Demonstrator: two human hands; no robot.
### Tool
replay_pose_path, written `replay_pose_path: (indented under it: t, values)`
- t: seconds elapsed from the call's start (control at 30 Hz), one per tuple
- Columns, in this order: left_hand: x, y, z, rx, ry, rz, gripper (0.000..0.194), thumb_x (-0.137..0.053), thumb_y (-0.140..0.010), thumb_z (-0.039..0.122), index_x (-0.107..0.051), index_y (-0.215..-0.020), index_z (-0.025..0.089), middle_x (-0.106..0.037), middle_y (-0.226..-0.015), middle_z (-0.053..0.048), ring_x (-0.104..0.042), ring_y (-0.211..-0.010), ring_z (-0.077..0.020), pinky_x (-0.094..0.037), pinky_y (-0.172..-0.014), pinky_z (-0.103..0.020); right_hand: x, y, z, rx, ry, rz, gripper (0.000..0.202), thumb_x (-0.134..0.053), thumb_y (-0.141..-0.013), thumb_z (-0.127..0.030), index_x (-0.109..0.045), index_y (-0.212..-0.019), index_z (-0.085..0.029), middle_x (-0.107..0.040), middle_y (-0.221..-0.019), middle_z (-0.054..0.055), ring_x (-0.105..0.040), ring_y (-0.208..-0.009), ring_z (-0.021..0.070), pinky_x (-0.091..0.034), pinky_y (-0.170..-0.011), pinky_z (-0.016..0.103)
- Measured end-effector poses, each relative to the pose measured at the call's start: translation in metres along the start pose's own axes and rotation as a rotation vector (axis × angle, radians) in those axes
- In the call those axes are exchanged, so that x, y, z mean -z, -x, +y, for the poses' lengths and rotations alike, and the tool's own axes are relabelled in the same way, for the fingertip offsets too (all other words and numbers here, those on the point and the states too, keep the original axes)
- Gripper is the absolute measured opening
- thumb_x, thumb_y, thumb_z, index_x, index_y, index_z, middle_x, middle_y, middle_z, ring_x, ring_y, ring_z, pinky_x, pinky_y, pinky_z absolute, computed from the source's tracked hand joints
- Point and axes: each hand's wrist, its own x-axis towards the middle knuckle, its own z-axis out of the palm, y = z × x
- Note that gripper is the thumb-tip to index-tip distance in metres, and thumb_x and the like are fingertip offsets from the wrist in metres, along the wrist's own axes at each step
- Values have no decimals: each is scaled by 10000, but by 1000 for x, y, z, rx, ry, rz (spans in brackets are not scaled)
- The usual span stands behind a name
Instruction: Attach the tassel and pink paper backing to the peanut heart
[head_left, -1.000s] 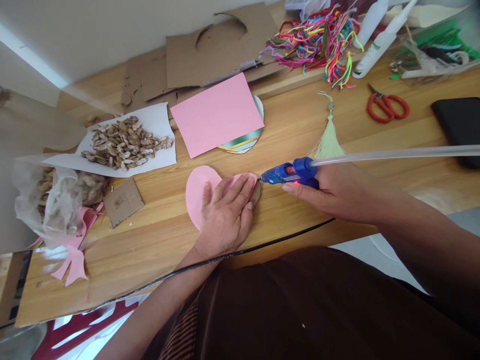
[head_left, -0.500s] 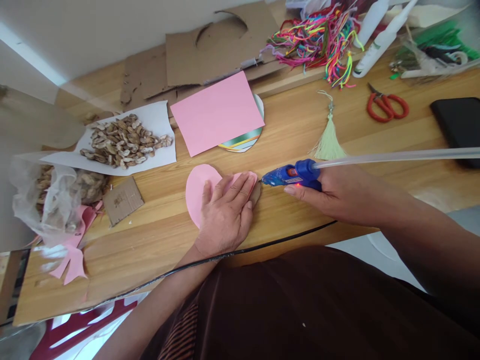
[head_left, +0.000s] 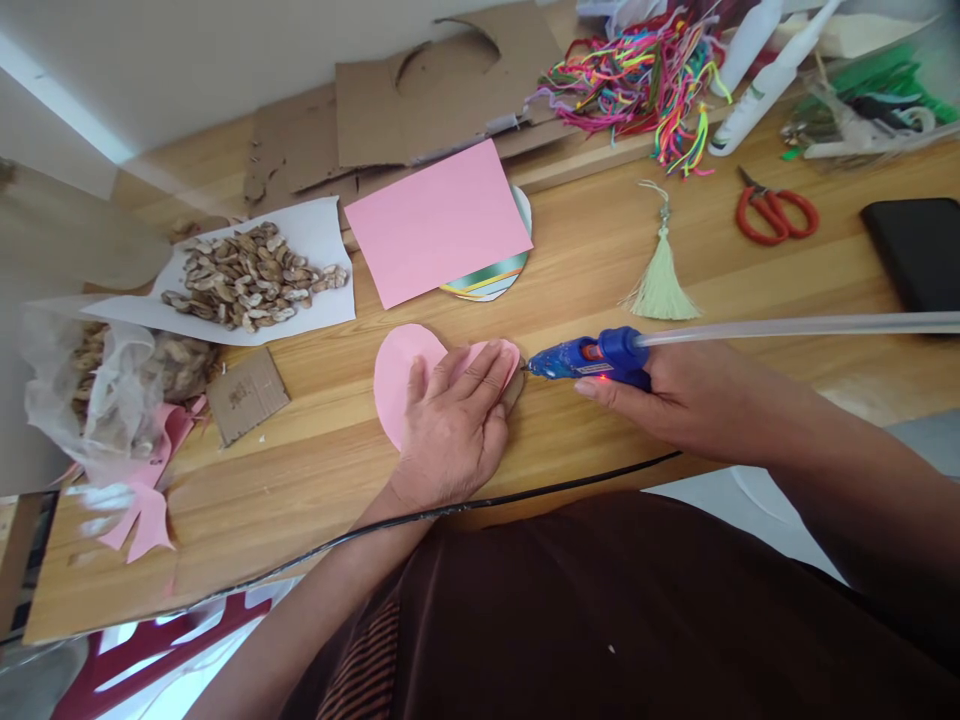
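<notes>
A pink paper heart (head_left: 397,375) lies on the wooden table, with a piece of brown cardboard (head_left: 513,392) showing beneath its right edge. My left hand (head_left: 454,425) rests flat on the heart, fingers stretched out and covering its middle. In my right hand (head_left: 667,395) is a blue hot glue gun (head_left: 592,357) with a lit red light, a long clear glue stick (head_left: 787,325) coming out of its back. Its nozzle points left and is at the heart's right edge; whether it touches the paper I cannot tell.
Behind the heart lies a pink paper sheet (head_left: 439,222) over a patterned rounded piece. Nutshells (head_left: 240,275) fill a white sheet at left, near a cardboard square (head_left: 247,396). A pale green tassel (head_left: 661,280), red-handled scissors (head_left: 776,215) and a black phone (head_left: 919,250) lie right. A black cable (head_left: 540,490) crosses the front edge.
The view has shifted slightly. My left hand stays pressed on the heart, and the glue gun keeps its place at the heart's right edge with hardly any movement.
</notes>
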Motion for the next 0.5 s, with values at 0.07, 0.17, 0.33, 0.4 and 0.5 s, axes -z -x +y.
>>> replay_pose_path:
  t: [0.07, 0.17, 0.33, 0.4, 0.5]
  values:
    - [2, 0, 0, -3, 4, -21, 610, -409, -992, 285, -400, -1601, 292, -419, -1655, 25, -373, -1513, -346, -141, -1247, -652, 0, 1, -1, 3, -1, 0, 439, -417, -968, -572, -587, -743, -235, -659, -663, 56, -578, -579, 215, -360, -574, 325]
    - [3, 0, 0, -12, 12, -43, 626, -421, -976, 278, -402, -1601, 293, -414, -1659, 14, -358, -1521, -359, -130, -1246, -669, 0, 3, -3, -5, -11, -10, 439, -423, -965, -569, -598, -734, -240, -658, -645, 54, -587, -567, 221, -364, -566, 331]
    - [4, 1, -1, -15, 19, -53, 645, -427, -966, 259, -388, -1608, 298, -405, -1666, 2, -344, -1531, -355, -105, -1256, -665, -1, 5, -4, 1, -19, -2, 430, -433, -970, -565, -628, -770, -237, -673, -642, 47, -596, -550, 218, -370, -548, 320]
    - [5, 1, 0, -13, 19, -63, 642, -414, -971, 251, -382, -1611, 295, -396, -1671, 5, -334, -1537, -350, -95, -1257, -665, -1, 7, -5, 3, -26, 5, 425, -443, -973, -562, -643, -788, -235, -677, -643, 43, -603, -550, 216, -371, -547, 315]
    - [6, 1, 0, -19, 25, -77, 640, -399, -977, 245, -372, -1615, 290, -388, -1676, 7, -317, -1543, -349, -80, -1255, -674, -2, 8, -5, 2, -40, 3, 424, -450, -978, -554, -664, -805, -232, -682, -642, 41, -611, -553, 215, -372, -549, 312]
